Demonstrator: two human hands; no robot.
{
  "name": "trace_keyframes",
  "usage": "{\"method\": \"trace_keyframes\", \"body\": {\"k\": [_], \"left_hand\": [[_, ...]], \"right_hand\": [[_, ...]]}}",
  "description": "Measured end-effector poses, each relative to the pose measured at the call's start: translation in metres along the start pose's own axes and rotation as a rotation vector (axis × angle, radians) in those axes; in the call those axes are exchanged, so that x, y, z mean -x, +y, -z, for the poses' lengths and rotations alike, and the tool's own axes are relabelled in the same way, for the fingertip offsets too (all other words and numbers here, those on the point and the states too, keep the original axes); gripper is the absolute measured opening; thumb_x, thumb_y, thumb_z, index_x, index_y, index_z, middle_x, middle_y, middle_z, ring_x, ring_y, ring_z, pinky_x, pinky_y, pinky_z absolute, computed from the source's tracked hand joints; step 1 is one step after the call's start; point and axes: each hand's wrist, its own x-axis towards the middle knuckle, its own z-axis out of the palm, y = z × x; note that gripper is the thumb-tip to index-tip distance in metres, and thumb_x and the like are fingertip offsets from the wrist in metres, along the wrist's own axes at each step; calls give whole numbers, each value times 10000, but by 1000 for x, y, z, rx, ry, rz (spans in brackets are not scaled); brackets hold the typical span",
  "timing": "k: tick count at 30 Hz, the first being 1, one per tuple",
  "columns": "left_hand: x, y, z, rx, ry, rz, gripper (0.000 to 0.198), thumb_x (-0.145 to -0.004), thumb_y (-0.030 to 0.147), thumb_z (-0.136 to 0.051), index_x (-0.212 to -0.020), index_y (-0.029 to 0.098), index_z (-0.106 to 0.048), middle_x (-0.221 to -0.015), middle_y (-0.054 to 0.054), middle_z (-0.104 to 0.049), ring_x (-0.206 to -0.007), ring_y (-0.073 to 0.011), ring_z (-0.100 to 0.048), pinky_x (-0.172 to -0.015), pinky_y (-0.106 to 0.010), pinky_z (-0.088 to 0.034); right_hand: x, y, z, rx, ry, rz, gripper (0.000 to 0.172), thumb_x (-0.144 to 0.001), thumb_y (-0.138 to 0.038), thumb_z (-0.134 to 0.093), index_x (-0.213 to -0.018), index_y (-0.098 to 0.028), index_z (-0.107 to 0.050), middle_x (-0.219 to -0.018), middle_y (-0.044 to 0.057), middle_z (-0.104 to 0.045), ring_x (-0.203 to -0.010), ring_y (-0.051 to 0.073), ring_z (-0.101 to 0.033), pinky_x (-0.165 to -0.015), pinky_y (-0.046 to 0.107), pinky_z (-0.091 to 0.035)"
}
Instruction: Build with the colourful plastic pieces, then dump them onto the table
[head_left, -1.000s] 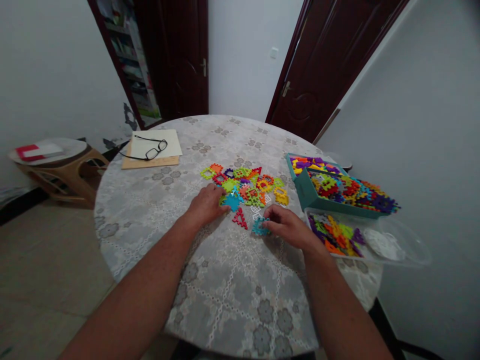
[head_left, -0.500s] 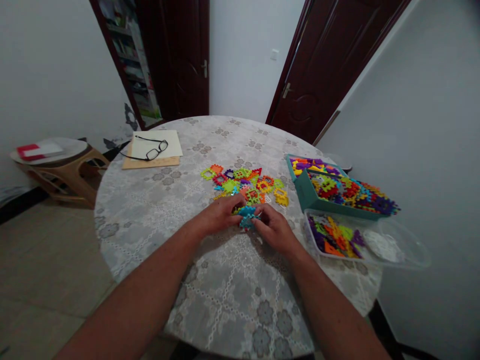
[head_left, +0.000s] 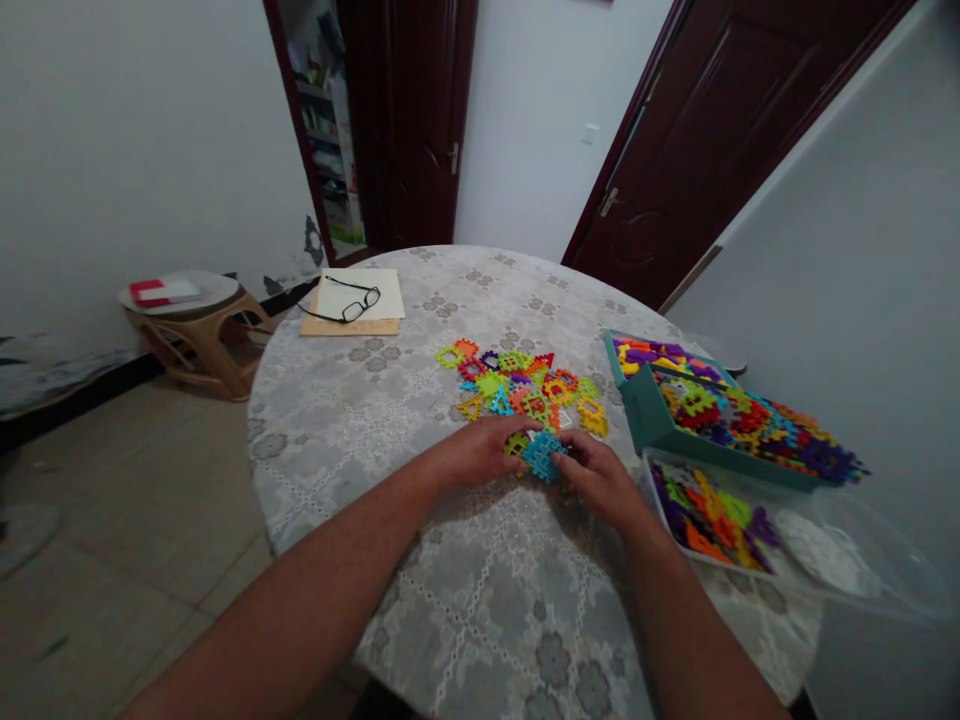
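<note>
My left hand (head_left: pixel 480 455) and my right hand (head_left: pixel 600 478) both pinching a blue toothed piece (head_left: pixel 541 455) between fingertips, wrists resting on the round table (head_left: pixel 337 420), loose colourful pieces (head_left: pixel 525 383) lying just beyond

Light: dim, diffuse, indoor; no single source in frame. Tabletop (head_left: pixel 465 580) evenly grey, no glare. Weak, soft-edged shadow just under the fingers (head_left: pixel 525 432). Blue piece (head_left: pixel 541 455) between the fingers is sharp, its colour saturated; loose pieces (head_left: pixel 525 385) just beyond the fingers likewise. Doors (head_left: pixel 427 120) well beyond the fingers go near black, detail lost. Clear plastic tray (head_left: pixel 862 570) right of the fingers carries a faint sheen. Wide-angle bowing: door frames lean, forearms stretch toward the lower edge. Corners soften and darken slightly.
</note>
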Motion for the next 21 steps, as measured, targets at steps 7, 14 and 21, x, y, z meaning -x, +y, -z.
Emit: {"method": "trace_keyframes", "body": {"k": [7,14,21], "left_hand": [[-3,1,-4,-4,10,-19,761,-802,184,-806,-1518,358,-613,-1500,-92,-673,-1357,-341,-632,-1166,-526,-477],[-4,11,5,74,-65,32,728,-868,239,-769,-1559,343,-565,-1531,-79,-652,-1352,-310,-633,-1147,-469,-491],[-3,19,7,93,-13,26,645,-896,154,-656,-1500,378,-623,-1572,-42,-620,-1473,-322,-554,-1261,-558,-393]], "right_hand": [[-1,-7,-7,-190,-16,-109,279,-894,-425,-702,-1082,-218,-691,-720,-18,-664,-547,138,-561,-514,264,-451],[-3,-7,-7,-250,49,-175,316,-865,-448,-728,-1085,-226,-682,-665,-35,-645,-502,131,-549,-494,257,-447],[-8,-7,-14,-227,103,-149,407,-820,-469,-748,-1134,-215,-693,-765,6,-697,-558,147,-588,-522,271,-463]]}}
